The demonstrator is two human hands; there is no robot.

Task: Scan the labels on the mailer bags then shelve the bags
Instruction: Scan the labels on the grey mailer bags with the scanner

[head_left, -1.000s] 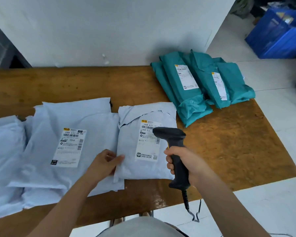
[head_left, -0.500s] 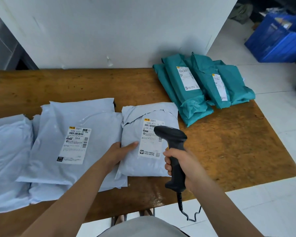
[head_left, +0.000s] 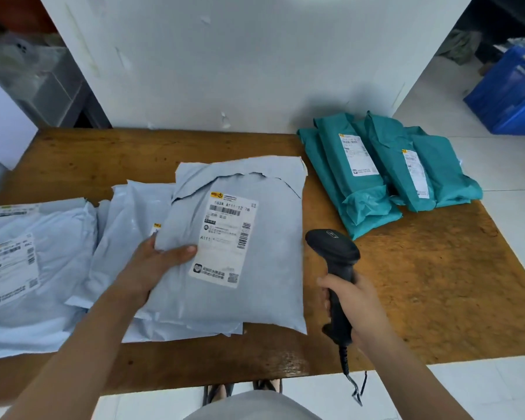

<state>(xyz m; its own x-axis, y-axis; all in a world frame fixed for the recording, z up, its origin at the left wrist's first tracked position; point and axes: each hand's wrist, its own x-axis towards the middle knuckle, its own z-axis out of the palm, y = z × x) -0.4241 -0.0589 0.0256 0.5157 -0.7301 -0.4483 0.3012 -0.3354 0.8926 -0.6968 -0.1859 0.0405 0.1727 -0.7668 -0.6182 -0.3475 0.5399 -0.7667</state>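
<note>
Fingers of the left hand grip the grey mailer bag by its left edge above the desk; its label, long axis near to far, faces up just left of the scanner clasped in the right hand.

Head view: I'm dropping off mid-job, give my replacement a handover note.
Left hand grips the left edge of the pale blue plastic mailer bag, thumb beside its white label, which faces up.
Right hand grips the black handheld barcode scanner, just right of that bag.
More pale blue mailer bags lie left on the brown wooden table; teal mailer bags are stacked far right.
Done: cannot tell whether this label is scanned.
Left: scan labels, shelve all bags.
</note>
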